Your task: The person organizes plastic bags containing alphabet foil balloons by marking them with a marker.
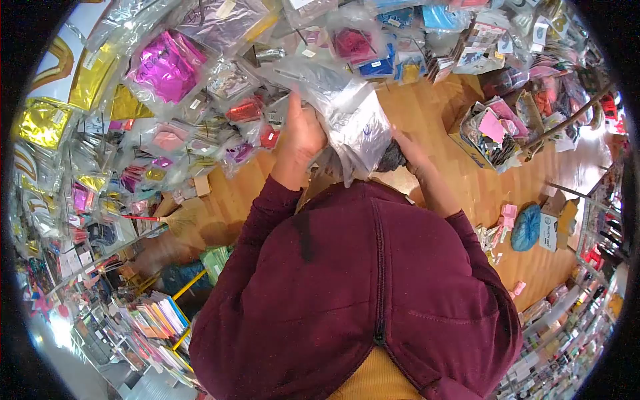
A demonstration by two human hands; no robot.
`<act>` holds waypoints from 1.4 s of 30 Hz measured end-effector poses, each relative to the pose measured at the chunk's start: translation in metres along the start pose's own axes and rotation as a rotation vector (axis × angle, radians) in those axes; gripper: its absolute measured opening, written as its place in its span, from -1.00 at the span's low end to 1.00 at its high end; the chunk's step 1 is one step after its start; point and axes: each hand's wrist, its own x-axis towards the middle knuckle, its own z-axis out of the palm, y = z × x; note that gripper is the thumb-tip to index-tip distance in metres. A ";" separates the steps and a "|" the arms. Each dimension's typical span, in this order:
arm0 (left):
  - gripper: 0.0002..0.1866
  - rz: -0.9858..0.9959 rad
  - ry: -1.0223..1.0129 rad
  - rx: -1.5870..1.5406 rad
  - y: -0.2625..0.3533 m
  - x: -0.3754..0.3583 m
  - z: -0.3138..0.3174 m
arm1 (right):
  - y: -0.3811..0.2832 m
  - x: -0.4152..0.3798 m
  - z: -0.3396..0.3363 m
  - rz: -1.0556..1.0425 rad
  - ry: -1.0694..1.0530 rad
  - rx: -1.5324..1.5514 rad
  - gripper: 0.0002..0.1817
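Observation:
In front of my chest is a clear plastic bag (357,123) with shiny silver foil packets inside. My left hand (305,130) grips the bag's left side, thumb pointing up along the plastic. On the other side, my right hand (412,155) is closed on the bag's right edge, its fingertips partly hidden behind it. A crumpled black bundle (392,158) shows between the bag and my right palm. Just beyond the bag hang many other packets, among them a red one (245,109) near my left hand.
Racks of bagged goods, such as a magenta foil packet (167,67), curve along the front and left. An open carton of packets (490,133) stands on the wooden floor (427,110) at the right, with a blue bundle (527,228) and a small box (552,223) nearer. A broom (175,219) lies left.

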 end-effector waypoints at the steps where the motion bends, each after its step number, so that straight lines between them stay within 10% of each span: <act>1: -0.27 0.026 -0.064 -0.001 0.000 0.000 0.000 | 0.001 -0.001 0.004 -0.048 -0.046 -0.019 -0.56; 6: -0.13 -0.248 -0.694 -0.651 -0.003 0.010 -0.042 | 0.004 0.004 -0.004 -0.075 -0.111 0.062 -0.67; 9: -0.27 -0.002 -0.583 -0.232 -0.008 0.014 -0.049 | -0.002 0.002 -0.006 -0.107 -0.100 0.088 -0.72; 11: -0.37 0.233 -0.063 0.323 -0.013 0.016 -0.048 | -0.011 -0.003 -0.005 -0.117 -0.084 0.059 -0.73; 15: -0.62 0.070 0.080 0.102 -0.006 0.016 -0.034 | -0.027 -0.008 -0.006 -0.215 -0.069 -0.126 -0.72; 26: -0.58 0.286 0.189 0.322 -0.020 0.019 -0.030 | -0.035 -0.019 -0.009 -0.126 0.056 -0.526 -0.67; 31: -0.55 0.313 0.149 0.458 -0.015 0.019 -0.037 | -0.052 -0.032 -0.018 -0.115 -0.220 0.354 -0.73; 42: -0.60 -0.129 0.021 0.444 -0.035 0.011 -0.022 | -0.146 -0.017 0.055 -0.502 -0.267 0.373 -0.72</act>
